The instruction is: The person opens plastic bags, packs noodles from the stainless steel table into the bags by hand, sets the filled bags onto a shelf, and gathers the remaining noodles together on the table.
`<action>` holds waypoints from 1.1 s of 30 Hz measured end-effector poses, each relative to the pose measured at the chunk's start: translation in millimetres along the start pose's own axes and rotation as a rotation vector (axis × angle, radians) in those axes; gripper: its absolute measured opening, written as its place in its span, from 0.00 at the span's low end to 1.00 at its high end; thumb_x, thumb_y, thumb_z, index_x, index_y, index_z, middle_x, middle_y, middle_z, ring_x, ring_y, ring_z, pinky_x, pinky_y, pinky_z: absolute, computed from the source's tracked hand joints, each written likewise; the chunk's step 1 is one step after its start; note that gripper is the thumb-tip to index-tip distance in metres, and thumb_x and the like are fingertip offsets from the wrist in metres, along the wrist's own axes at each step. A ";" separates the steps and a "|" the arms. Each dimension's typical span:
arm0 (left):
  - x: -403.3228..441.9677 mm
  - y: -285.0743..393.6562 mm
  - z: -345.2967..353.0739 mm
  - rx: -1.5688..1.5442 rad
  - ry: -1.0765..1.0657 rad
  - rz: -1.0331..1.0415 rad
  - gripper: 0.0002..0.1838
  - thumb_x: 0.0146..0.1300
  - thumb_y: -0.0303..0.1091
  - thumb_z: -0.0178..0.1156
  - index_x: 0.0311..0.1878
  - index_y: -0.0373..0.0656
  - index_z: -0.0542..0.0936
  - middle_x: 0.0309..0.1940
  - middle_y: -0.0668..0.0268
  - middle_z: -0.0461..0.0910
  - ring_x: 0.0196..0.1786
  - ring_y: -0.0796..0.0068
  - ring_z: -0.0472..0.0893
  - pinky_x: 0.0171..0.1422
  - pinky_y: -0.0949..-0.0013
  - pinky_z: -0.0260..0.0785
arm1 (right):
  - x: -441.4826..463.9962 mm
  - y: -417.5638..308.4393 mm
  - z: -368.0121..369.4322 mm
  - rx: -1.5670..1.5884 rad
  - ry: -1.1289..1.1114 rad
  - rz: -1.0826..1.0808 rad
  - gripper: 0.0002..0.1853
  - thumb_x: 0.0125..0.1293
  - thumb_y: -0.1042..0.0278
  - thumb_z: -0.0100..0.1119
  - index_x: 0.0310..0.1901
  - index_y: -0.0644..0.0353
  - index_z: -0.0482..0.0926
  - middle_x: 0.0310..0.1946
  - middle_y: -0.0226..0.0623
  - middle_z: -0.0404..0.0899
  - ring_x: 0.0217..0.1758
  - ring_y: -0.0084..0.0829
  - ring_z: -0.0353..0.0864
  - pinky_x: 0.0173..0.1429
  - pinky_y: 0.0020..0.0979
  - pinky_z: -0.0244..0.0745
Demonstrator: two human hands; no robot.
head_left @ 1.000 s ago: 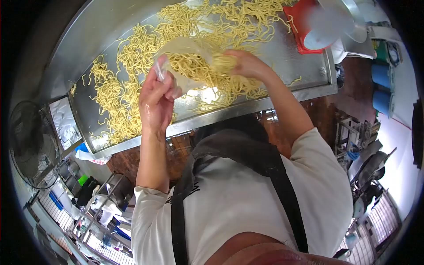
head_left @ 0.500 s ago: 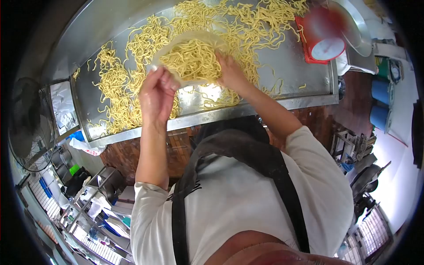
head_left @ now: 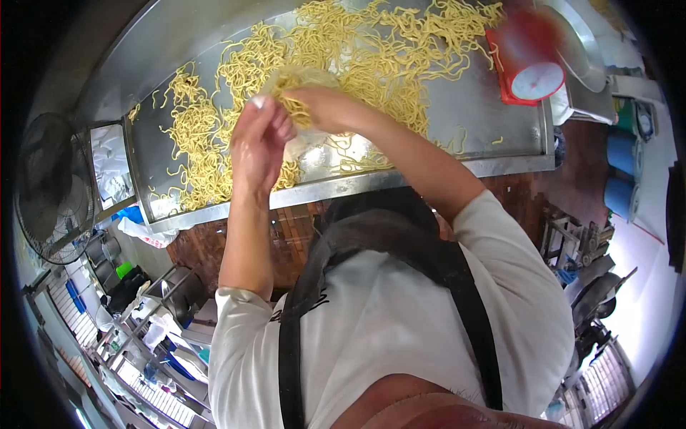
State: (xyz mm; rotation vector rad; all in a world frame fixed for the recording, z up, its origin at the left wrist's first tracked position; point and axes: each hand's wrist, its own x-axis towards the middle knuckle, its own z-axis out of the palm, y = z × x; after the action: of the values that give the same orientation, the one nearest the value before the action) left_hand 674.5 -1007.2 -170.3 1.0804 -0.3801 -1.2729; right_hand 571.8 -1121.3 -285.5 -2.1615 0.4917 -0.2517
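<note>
Seen from above and read as a clock face with twelve at the top, a person in a white T-shirt and black fabric apron stands at six o'clock, facing a shiny stainless-steel tabletop with raised edges. Loose, springy yellow noodles lie across it in an untidy arc from ten to one o'clock, perhaps spread thin so that the strands stay separate and within easy reach. Just inside the near edge, the two bare hands meet above the metal. The left hand, toward ten o'clock, has its fingers curled in and appears clamped on the near side of a pale, translucent plastic bag, probably because so limp a film needs a firm hold to stay open. The right hand, close to twelve, crosses to the bag's mouth beside the left, its fingertips among a clump of noodles there; whether they grip or are loose cannot be told. At between one and two o'clock, a red weighing scale with a round white dial rests on the tabletop's far right corner, seemingly set there to be near yet clear of the strands. A dark, round wire-caged fan stands at nine.
</note>
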 end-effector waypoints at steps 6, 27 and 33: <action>-9.8 17.1 -15.7 -0.007 -0.037 0.060 0.10 0.72 0.39 0.55 0.39 0.42 0.72 0.28 0.71 0.62 0.30 0.79 0.61 0.34 0.74 0.54 | 15.7 82.6 46.5 -0.548 0.280 -0.125 0.25 0.61 0.69 0.60 0.62 0.58 0.74 0.54 0.49 0.80 0.55 0.42 0.81 0.59 0.40 0.74; -56.4 47.5 -4.3 0.118 -0.262 0.155 0.08 0.69 0.33 0.58 0.46 0.41 0.72 0.28 0.74 0.66 0.28 0.83 0.61 0.35 0.76 0.53 | 11.8 -38.2 8.2 -0.088 0.033 0.017 0.23 0.59 0.70 0.59 0.57 0.62 0.72 0.47 0.49 0.81 0.50 0.45 0.81 0.54 0.42 0.74; -39.0 33.0 -18.2 0.134 -0.146 0.153 0.13 0.70 0.40 0.58 0.47 0.41 0.73 0.28 0.73 0.62 0.29 0.81 0.60 0.35 0.76 0.52 | 63.9 -52.9 45.6 0.649 -0.361 -0.228 0.22 0.60 0.77 0.55 0.58 0.60 0.74 0.47 0.48 0.82 0.50 0.38 0.82 0.54 0.35 0.76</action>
State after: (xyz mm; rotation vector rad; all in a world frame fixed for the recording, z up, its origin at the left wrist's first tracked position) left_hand 695.0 -967.1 -140.1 1.0520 -0.6546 -1.2063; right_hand 658.9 -1087.6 -269.8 -1.5692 -0.0509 -0.1152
